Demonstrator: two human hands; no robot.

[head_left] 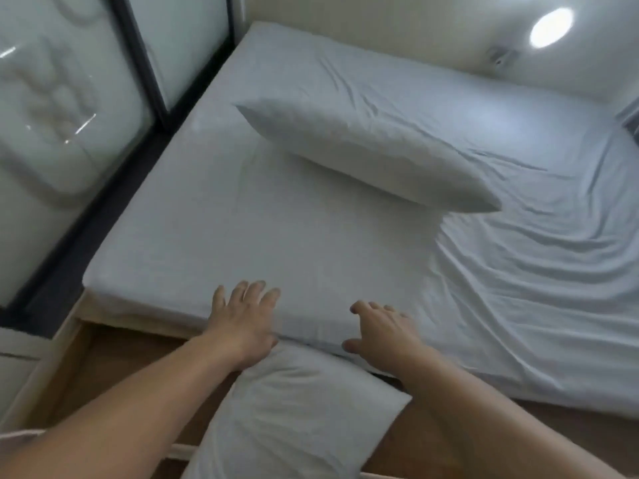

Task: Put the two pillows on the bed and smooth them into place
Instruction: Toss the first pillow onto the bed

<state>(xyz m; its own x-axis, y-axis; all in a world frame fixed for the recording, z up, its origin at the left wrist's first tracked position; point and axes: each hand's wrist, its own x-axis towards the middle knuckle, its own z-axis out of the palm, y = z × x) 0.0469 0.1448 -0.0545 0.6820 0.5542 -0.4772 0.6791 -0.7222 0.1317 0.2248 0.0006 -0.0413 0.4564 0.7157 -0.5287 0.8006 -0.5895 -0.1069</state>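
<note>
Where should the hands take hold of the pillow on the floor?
By its two side edges, from above. The floor pillow lies flat against the bed, between the open left hand and right hand, its sides exposed.

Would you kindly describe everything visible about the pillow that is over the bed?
The pillow is white, plump and rectangular, in soft cloth with fine creases. It lies slantwise across the middle of the bed, one corner toward the glass doors, the other toward the rumpled sheet. It looks blurred and casts a shadow below, so it may be in mid-air or just landing. Neither hand touches it.
</note>
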